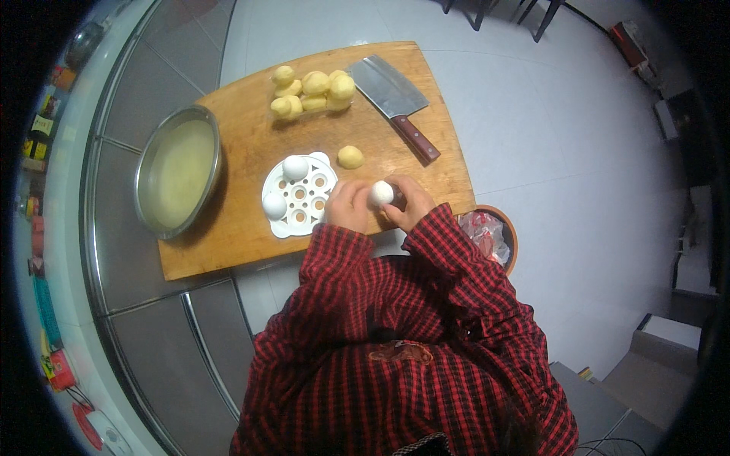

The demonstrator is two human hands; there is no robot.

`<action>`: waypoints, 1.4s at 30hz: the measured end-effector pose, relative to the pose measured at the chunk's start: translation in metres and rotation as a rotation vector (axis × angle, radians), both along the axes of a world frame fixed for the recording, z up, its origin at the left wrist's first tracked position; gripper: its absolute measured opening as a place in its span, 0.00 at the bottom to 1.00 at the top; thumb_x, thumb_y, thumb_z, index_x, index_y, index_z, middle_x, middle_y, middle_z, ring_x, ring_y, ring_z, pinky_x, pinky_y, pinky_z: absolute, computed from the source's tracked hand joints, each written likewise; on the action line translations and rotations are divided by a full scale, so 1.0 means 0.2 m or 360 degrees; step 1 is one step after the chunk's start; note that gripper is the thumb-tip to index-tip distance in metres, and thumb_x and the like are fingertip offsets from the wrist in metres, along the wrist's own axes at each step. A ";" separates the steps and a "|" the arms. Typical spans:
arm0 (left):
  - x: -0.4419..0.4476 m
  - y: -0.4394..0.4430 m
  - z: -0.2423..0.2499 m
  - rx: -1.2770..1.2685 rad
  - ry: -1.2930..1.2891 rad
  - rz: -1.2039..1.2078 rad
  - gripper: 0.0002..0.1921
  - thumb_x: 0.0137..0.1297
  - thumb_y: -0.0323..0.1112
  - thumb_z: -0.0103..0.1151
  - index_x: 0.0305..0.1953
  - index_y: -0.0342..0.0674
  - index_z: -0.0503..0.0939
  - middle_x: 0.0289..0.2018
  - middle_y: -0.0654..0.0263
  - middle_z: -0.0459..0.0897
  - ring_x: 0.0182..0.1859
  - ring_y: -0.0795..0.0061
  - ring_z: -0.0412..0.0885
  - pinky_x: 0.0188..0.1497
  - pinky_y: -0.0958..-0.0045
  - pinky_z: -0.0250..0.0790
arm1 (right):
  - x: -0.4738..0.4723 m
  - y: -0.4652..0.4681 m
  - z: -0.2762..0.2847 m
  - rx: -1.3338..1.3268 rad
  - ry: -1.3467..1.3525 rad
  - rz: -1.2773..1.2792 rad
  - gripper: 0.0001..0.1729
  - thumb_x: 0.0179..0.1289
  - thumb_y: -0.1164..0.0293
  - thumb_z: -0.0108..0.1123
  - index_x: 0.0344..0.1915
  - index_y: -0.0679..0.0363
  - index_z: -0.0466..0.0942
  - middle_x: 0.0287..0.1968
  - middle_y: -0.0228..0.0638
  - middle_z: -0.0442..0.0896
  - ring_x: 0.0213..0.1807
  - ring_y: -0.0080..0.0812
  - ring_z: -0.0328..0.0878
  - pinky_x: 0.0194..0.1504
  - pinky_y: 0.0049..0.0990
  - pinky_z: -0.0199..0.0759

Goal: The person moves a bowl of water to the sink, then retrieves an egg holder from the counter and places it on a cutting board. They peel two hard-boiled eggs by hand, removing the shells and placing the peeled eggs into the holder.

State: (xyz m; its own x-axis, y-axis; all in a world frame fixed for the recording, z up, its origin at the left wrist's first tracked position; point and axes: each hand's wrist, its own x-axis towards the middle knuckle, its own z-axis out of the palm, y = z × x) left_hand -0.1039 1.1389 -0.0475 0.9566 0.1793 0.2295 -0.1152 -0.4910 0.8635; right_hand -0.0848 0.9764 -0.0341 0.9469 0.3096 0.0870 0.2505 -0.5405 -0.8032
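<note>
A white egg (382, 194) is held between my two hands above the near edge of the wooden table. My right hand (412, 202) grips it from the right, fingers curled round its side. From the left, my left hand (349, 206) presses up against it. Just left of that hand lies a white plastic egg rack (300, 194) with round holes. Two more white eggs rest on it, one egg (295, 167) at the back and another egg (275, 206) at the left. A single peeled potato (351, 157) lies behind my hands.
Several peeled potatoes (315, 84) sit in a clear tray at the back. A cleaver (393, 91) with a wooden handle lies right of them. At the left stands a metal basin (215, 137) of cloudy liquid. A lined bin (512, 242) is below the table's right corner.
</note>
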 end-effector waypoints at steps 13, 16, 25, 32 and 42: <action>-0.03 -0.07 0.04 0.0231 -0.0114 -0.0308 0.26 0.50 0.24 0.58 0.56 0.38 0.75 0.55 0.54 0.74 0.58 0.51 0.70 0.61 0.57 0.62 | -0.03 -0.03 -0.04 0.0027 -0.0307 -0.0023 0.22 0.53 0.75 0.68 0.50 0.61 0.77 0.51 0.46 0.78 0.51 0.43 0.78 0.51 0.32 0.74; -0.03 -0.07 0.02 0.0197 -0.0142 -0.0316 0.26 0.51 0.24 0.58 0.56 0.37 0.75 0.55 0.53 0.74 0.58 0.50 0.71 0.61 0.57 0.63 | -0.04 -0.02 -0.04 0.0078 -0.0360 -0.0037 0.18 0.54 0.76 0.66 0.47 0.61 0.79 0.49 0.45 0.80 0.50 0.43 0.79 0.50 0.33 0.75; -0.06 -0.09 0.00 -0.0125 0.0029 -0.0309 0.27 0.54 0.21 0.57 0.59 0.35 0.71 0.58 0.48 0.72 0.61 0.47 0.70 0.62 0.58 0.64 | -0.04 -0.01 -0.01 0.0024 -0.0286 -0.0053 0.12 0.53 0.74 0.67 0.39 0.60 0.79 0.49 0.43 0.80 0.47 0.43 0.81 0.46 0.32 0.77; -0.04 -0.12 0.00 0.0023 -0.0035 -0.0259 0.27 0.54 0.18 0.56 0.59 0.37 0.71 0.58 0.48 0.72 0.60 0.48 0.70 0.62 0.60 0.65 | -0.04 0.01 0.03 -0.0057 -0.0324 -0.0083 0.10 0.52 0.73 0.67 0.37 0.60 0.80 0.50 0.41 0.80 0.46 0.42 0.81 0.45 0.32 0.77; -0.04 -0.11 0.00 -0.0116 -0.0009 -0.0229 0.28 0.54 0.17 0.56 0.59 0.38 0.71 0.57 0.49 0.73 0.61 0.48 0.70 0.62 0.59 0.65 | -0.04 0.02 -0.01 0.0122 -0.0491 -0.0081 0.10 0.52 0.77 0.66 0.36 0.63 0.79 0.50 0.48 0.76 0.50 0.47 0.78 0.49 0.34 0.75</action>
